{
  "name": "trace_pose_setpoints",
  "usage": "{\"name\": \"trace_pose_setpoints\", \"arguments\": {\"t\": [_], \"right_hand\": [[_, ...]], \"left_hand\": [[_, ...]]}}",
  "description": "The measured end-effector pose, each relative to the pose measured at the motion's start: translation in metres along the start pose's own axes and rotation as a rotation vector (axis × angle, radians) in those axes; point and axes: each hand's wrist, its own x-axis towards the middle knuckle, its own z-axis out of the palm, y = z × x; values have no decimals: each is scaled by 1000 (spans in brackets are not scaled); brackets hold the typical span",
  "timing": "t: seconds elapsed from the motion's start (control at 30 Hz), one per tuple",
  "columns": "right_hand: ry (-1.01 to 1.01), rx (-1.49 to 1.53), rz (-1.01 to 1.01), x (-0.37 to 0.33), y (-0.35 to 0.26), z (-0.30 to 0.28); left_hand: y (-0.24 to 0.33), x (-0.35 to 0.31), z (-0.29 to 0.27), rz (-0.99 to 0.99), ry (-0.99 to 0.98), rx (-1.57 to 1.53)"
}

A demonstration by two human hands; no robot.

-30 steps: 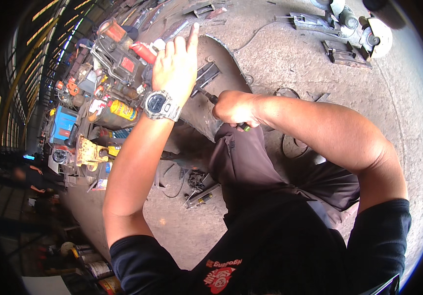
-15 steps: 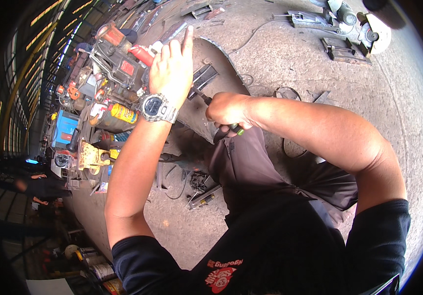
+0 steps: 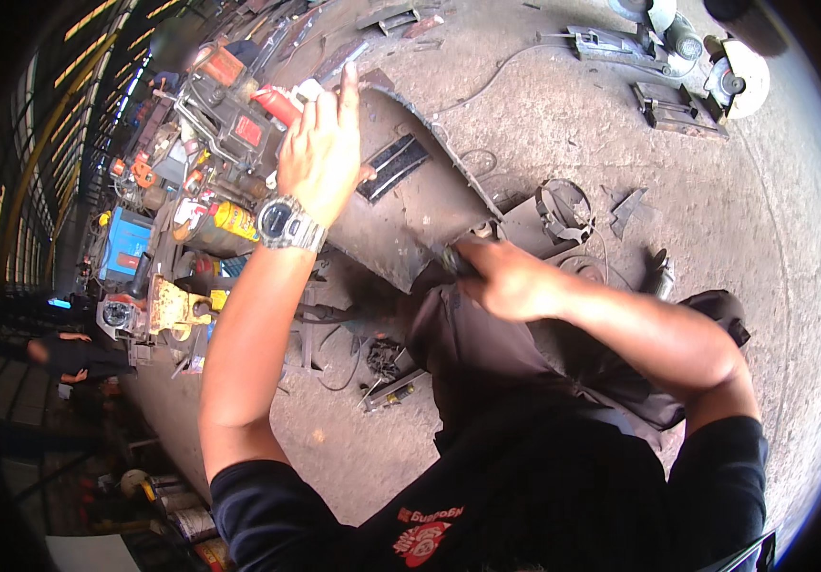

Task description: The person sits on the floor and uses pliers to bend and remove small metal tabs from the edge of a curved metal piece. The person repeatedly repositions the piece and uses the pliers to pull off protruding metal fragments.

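My left hand [image 3: 320, 153], with a clear-strapped watch [image 3: 287, 224] on its wrist, is held over the far left of a curved sheet-metal plate [image 3: 372, 214]. Its index finger is stretched out, the thumb stands apart, and the palm side is hidden. Near my knee, at the plate's near right edge, my right hand [image 3: 511, 276] is closed round a dark-handled tool [image 3: 453, 259]. Motion blurs that tool, so its kind cannot be made out. A dark slotted piece with bars [image 3: 394, 167] shows on the plate between my hands.
To the left stands a crowded bench with a yellow can [image 3: 235, 220], a red-topped machine [image 3: 222, 67] and a blue box [image 3: 126, 243]. Cut-off saws [image 3: 737, 84] stand at the far right. A metal ring [image 3: 565, 205] and cables lie on the floor. Another person [image 3: 72, 357] is at far left.
My right hand has drawn back toward my body and to the right with the tool, uncovering the plate's edge. My left hand has shifted slightly left and nearer.
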Motion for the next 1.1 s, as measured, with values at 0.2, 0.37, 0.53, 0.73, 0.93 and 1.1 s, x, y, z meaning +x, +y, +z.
{"name": "trace_pose_setpoints", "arguments": {"t": [0.2, 0.37, 0.53, 0.73, 0.93, 1.1], "right_hand": [[671, 235, -26, -27, 20, -43], [720, 600, 265, 15, 32, -89], [722, 247, 272, 41, 38, -98], [419, 161, 364, 40, -14, -103], [720, 399, 343, 42, 10, -105], [213, 178, 446, 35, -17, -93]], "left_hand": [[1, 6, -4, -6, -56, -37], [3, 10, -5, -5, -99, -13], [8, 18, -2, 32, -43, -31], [2, 10, 4, 54, 21, -7], [5, 15, -3, 36, -49, -14], [-2, 6, 4, 61, 15, 14]]}}
